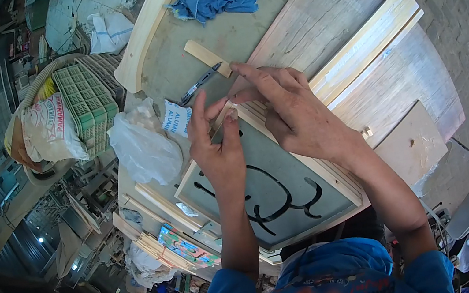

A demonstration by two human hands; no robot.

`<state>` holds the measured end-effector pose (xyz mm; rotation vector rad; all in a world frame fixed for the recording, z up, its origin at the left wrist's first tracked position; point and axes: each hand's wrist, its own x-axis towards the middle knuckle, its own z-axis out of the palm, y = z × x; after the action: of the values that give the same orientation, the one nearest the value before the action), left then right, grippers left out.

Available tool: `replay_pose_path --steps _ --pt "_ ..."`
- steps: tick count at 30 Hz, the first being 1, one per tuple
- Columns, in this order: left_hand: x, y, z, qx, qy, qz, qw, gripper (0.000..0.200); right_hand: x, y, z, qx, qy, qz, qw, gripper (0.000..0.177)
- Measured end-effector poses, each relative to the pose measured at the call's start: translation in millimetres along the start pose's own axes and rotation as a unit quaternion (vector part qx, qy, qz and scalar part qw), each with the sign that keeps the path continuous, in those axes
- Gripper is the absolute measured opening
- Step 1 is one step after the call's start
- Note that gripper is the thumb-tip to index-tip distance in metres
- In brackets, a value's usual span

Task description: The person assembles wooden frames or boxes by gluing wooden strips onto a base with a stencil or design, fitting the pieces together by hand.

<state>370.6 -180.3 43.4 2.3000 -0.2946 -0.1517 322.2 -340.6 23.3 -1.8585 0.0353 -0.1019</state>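
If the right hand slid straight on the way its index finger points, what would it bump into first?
Probably the short wooden strip, near the pen, though depth is unclear.

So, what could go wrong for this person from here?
Two or three small things, perhaps. The left hand and right hand are close together at the far corner of the wooden frame, so a fingertip might catch on its edge. The pen lies just beyond them and could get knocked aside. The plastic bag beside the frame might snag if the frame is turned.
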Motion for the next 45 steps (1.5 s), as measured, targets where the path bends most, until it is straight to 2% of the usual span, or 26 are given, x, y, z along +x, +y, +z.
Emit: replay_pose_path --steps 3,5,6,8,9,11,16,18,21,23,24,25,27,29,31,33,35,37,40,43,45 --pt "0 -1 1 -0.008 0.004 0.009 1.000 0.047 -2 1 1 0.038 0.002 0.001 0.999 0.077" --pt "0 -3 0 -0.001 -0.005 0.013 1.000 0.047 -3 7 6 0.225 0.039 0.026 0.973 0.077" --pt "0 -3 -1 0.007 -0.013 0.017 1.000 0.047 -3 5 3 0.223 0.038 0.025 0.974 0.077" --pt "-1 2 -1 0.013 -0.013 0.014 1.000 0.047 -2 0 -4 0.278 0.045 0.102 0.954 0.078" --pt "-2 3 -1 0.019 -0.015 0.011 1.000 0.047 -1 1 -2 0.276 0.043 0.100 0.955 0.078" --pt "-3 3 -1 0.018 -0.013 0.012 1.000 0.048 0 5 3 0.188 0.059 0.054 0.979 0.080" --pt "-2 -1 -4 0.030 -0.009 0.027 0.999 0.050 6 1 9 0.149 0.022 0.061 0.987 0.080" --pt "-2 -1 -6 0.088 -0.016 0.049 0.995 0.050 6 -1 11 0.143 0.017 0.063 0.988 0.080" --pt "-2 -6 -7 0.087 -0.011 0.071 0.994 0.048 6 -5 8 0.198 0.017 0.071 0.977 0.079" --pt "-4 -4 -10 0.093 0.008 0.076 0.993 0.046 4 -15 -2 0.320 0.024 0.162 0.933 0.078" --pt "-6 -2 -12 0.103 0.022 0.084 0.991 0.045 2 -20 -8 0.338 0.038 0.199 0.919 0.077" --pt "-9 0 -16 0.095 0.034 0.077 0.992 0.045 -1 -22 -11 0.329 0.027 0.198 0.923 0.077" --pt "-21 1 -32 0.049 0.069 0.071 0.994 0.041 -6 -26 -19 0.296 0.082 0.156 0.939 0.077" --pt "-41 -6 -54 0.040 0.097 0.064 0.992 0.036 -13 -30 -28 0.235 0.068 0.121 0.962 0.078" --pt "-68 -9 -76 -0.087 0.144 -0.136 0.976 0.025 -16 -43 -38 0.111 0.093 0.116 0.983 0.079" --pt "-99 -33 -99 -0.141 0.182 -0.208 0.951 0.020 -13 -50 -45 0.054 0.080 0.119 0.988 0.081" --pt "-133 -61 -122 -0.136 0.223 -0.213 0.941 0.016 -2 -53 -49 -0.073 0.067 0.122 0.988 0.084" --pt "-151 -57 -148 -0.132 0.244 -0.269 0.922 0.015 19 -44 -54 -0.128 0.034 0.075 0.988 0.084" --pt "-183 -74 -166 -0.116 0.283 -0.270 0.913 0.017 59 -31 -59 -0.178 0.007 0.066 0.982 0.082" --pt "-214 -91 -171 -0.123 0.295 -0.296 0.900 0.017 91 -8 -50 -0.209 0.025 0.059 0.976 0.082" --pt "-230 -104 -166 -0.131 0.293 -0.294 0.901 0.018 108 24 -42 -0.256 0.072 -0.002 0.964 0.083"
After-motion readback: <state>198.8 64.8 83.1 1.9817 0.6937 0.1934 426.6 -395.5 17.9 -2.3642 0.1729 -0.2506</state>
